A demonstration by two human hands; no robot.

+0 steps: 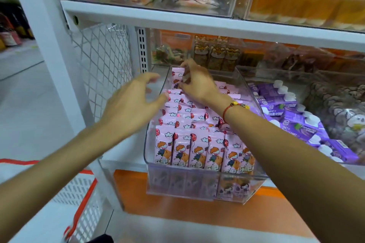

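Your right hand (197, 85) pinches a pink packet (177, 76) at the back left corner of the clear bin (254, 183), by the shelf's (126, 147) left end. Your left hand (134, 102) hovers alongside, fingers spread.

White shelves (197, 19) here, mesh panel (98, 61) at the side (orange strip (177, 207) below), pale floor (23, 89) off left.

Small pink foil snack packet (177, 74) printed with a cartoon child, red balloon and white clouds. Upright, slightly tilted, at rear left corner of clear plastic bin (148, 134). Right hand (197, 83) pinches its edge. Rows of matching pink packets (197, 150) stand in front, facing forward.
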